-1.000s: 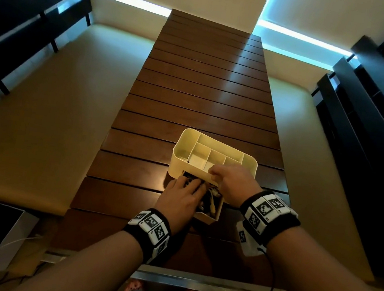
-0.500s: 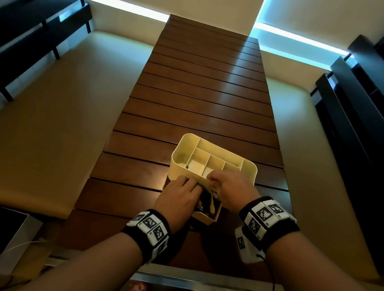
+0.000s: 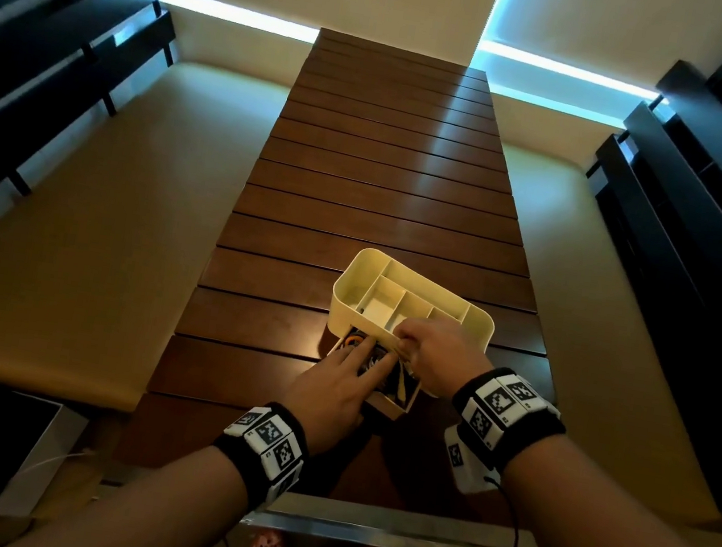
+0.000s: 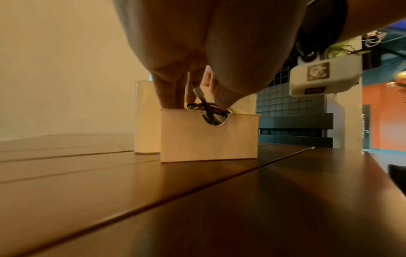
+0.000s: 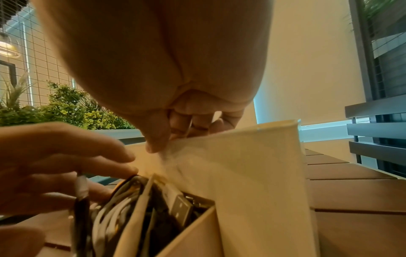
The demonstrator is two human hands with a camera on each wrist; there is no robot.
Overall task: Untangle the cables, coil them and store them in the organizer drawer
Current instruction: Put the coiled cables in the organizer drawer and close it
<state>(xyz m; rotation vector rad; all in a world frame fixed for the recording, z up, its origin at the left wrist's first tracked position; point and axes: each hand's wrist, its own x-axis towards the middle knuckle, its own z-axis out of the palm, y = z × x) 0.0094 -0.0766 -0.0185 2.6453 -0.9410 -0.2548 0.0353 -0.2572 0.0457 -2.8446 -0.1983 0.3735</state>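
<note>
On the dark slatted wooden table (image 3: 373, 209), the left hand (image 3: 335, 389) is pressing straight fingers down onto the coiled black, white and orange cables (image 5: 123, 205) lying in the half-open cream plastic drawer (image 4: 208, 137). The right hand (image 3: 440, 355) is gripping the front rim of the cream compartmented plastic organizer (image 3: 411, 299) above it, thumb outside and fingers curled over the edge. To finish well, the left fingers are probably best kept flat on the coils and the upright plug (image 4: 198, 93) tucked below the drawer's edge before sliding it shut, or a stray loop may jam.
</note>
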